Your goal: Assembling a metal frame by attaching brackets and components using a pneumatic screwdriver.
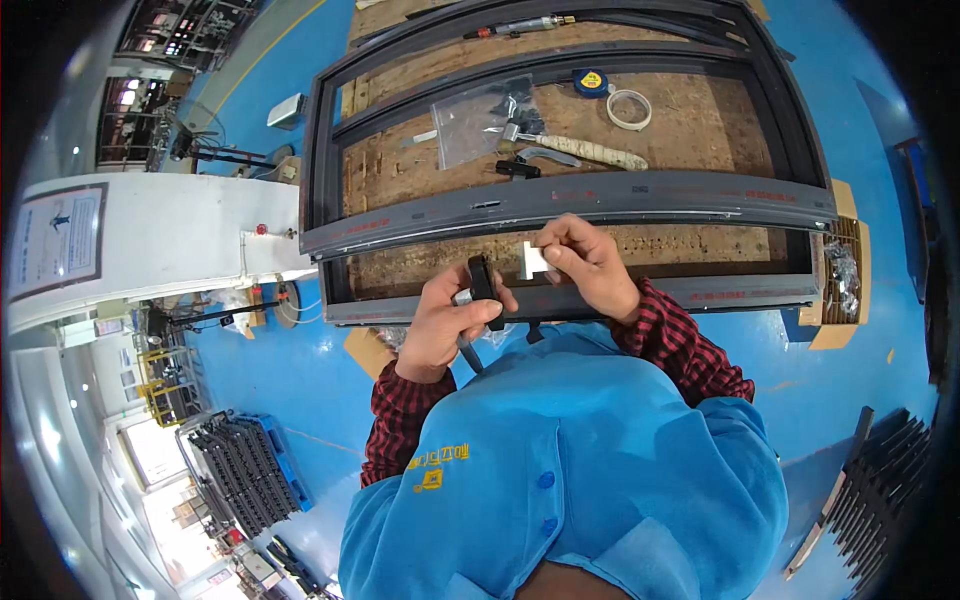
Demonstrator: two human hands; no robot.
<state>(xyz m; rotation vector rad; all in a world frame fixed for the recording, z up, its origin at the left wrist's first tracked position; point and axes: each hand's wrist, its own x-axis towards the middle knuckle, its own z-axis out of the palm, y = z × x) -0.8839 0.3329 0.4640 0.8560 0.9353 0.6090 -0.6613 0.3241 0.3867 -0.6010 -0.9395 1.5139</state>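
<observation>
My left hand (437,326) is closed around a black oblong part (484,282); a grey bar (468,352) extends below the fingers and may belong to it. Between the fingertips of my right hand (595,268) is a small silvery-white notched plate (531,261). The two pieces are held a short gap apart, above the near rail of a dark grey metal frame (430,232). Fingers cover part of each piece. The frame lies flat on a wooden workbench (680,125).
Inside the frame lie a hammer (590,152), a tape measure (590,82), a tape roll (628,110), a clear plastic bag (462,125) and a black part (517,169). A power driver (520,27) rests at the far side. Cardboard boxes (840,270) stand right.
</observation>
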